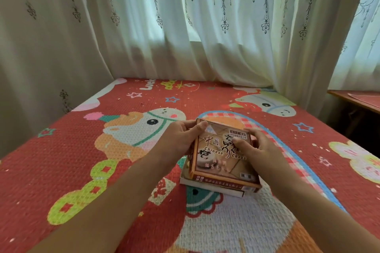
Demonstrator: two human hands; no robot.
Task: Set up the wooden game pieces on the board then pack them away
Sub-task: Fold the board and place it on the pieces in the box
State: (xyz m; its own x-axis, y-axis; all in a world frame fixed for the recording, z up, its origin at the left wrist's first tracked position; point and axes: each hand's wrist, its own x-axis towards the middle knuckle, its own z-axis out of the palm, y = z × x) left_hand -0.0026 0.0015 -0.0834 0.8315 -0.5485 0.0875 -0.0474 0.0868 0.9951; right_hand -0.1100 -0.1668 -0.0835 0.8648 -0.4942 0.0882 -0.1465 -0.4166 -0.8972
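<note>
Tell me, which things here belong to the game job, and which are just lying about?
Belongs to the job: the Chinese Chess box lid, gripped by the left hand and right hand; the white box base beneath it.

Just lying about: the cartoon mat, the curtains, the wooden table at the right edge.

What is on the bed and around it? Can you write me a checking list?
Surface: red cartoon mat, printed with stars and animals.
Job's things: Chinese Chess box lid, tilted and lifted partly off the white box base under it; what is inside is hidden.
Clutter: nothing seen.
Hands: left hand grips the lid's left edge; right hand grips its right side; both thumbs on top.
Cables: nothing seen.
Surroundings: patterned curtains behind the bed; wooden table at far right.
</note>
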